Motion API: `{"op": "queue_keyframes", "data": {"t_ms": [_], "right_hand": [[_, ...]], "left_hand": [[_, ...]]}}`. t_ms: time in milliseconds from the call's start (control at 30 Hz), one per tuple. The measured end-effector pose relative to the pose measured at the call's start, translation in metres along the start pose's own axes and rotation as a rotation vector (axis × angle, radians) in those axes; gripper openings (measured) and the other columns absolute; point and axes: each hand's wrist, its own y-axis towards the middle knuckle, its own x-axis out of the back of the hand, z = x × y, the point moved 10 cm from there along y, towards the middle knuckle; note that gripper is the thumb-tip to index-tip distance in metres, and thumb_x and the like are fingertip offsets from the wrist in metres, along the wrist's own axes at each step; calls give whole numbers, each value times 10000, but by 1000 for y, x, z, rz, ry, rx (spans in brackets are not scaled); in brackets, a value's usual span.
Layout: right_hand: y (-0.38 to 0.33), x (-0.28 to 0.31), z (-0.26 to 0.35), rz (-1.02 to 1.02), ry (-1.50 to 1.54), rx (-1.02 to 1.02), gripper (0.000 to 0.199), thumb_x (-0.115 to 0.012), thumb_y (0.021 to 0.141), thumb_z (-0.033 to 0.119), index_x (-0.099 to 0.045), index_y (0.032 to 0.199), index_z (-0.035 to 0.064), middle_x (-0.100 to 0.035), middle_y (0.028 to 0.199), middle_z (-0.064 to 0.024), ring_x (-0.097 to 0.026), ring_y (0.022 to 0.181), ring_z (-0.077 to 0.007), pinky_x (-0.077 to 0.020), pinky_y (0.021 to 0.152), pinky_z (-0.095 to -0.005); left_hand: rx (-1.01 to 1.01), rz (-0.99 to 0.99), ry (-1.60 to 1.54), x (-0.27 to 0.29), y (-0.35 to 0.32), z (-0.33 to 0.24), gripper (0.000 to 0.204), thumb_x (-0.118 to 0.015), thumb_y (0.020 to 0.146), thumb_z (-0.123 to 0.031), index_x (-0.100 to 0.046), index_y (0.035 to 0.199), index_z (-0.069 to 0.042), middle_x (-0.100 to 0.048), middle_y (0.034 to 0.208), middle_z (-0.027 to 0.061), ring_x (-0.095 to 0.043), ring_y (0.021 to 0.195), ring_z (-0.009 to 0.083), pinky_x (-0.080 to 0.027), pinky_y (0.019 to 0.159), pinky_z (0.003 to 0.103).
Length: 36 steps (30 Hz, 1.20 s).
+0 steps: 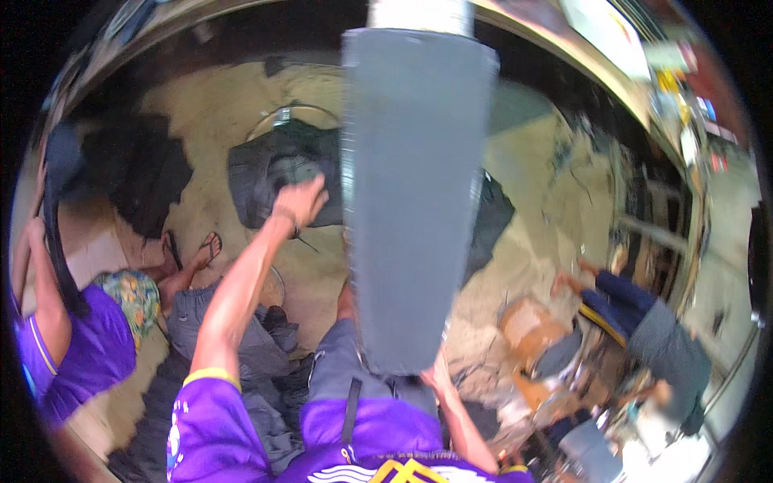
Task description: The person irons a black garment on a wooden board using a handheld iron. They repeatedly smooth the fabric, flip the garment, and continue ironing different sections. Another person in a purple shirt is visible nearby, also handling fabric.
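Observation:
A long dark grey padded-looking board (415, 201) stands across the middle, wider at its far end and narrower towards my body. My right hand (436, 373) is at its near right corner; its fingers are hidden behind the board. To the left of the board my left hand (303, 201) reaches forward, fingers loosely apart and slightly blurred, with nothing seen in them. Just beyond and below that hand lies black sheet material (256, 173), with a rounded dark shape on it. Its far edge lies by a round rim (318, 113).
Grey and black cloth (250, 342) is heaped left of my legs. At far left a person in purple (97, 346) holds a long dark strip. Another person (664, 346) sits at right, near brown scraps (527, 322). Black material (141, 173) lies on the floor at far left.

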Motion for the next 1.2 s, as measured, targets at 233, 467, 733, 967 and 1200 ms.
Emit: {"op": "queue_keyframes", "data": {"t_ms": [233,467,733,967,1200], "right_hand": [[-61,72,169,89,-227,103,478,-792,885,227,-653,1337,156,-490,1500,-247,-497,1344,-465,-453,1078,-598],[-5,158,200,-81,-416,227,354,-781,898,348,-665,1181,172,-503,1438,-208,-538,1261,-434,-470,960,-577],[85,272,304,-830,22,497,628,-777,950,224,-524,1510,90,-347,1622,-340,-510,1381,-527,-480,1130,-530],[84,188,278,-613,-31,198,648,-744,986,361,-561,1534,66,-525,1516,-241,-536,1382,-430,-449,1112,-546],[205,273,332,-742,49,504,796,-845,894,385,-531,1495,-32,-568,1439,-297,-610,1279,-433,-484,1113,-482]], "left_hand": [[-690,356,-177,-36,-285,-283,300,-684,974,-412,-747,964,-119,-742,874,74,-760,780,275,-616,661,417],[-732,-610,-81,171,-253,-293,472,-890,814,-412,-513,685,-160,-456,631,7,-501,505,178,-412,481,361],[-420,-872,-57,266,-154,-296,343,-764,939,-184,-675,1250,-67,-646,1284,152,-608,1208,360,-467,1034,518],[-322,-398,117,180,-100,-284,766,-513,1062,-451,-301,1678,-49,-276,1764,117,-204,1647,297,-119,1321,575],[-399,-637,245,290,32,-245,717,-529,1053,-552,-454,1609,-103,-396,1707,73,-265,1624,270,-163,1314,571]]}}
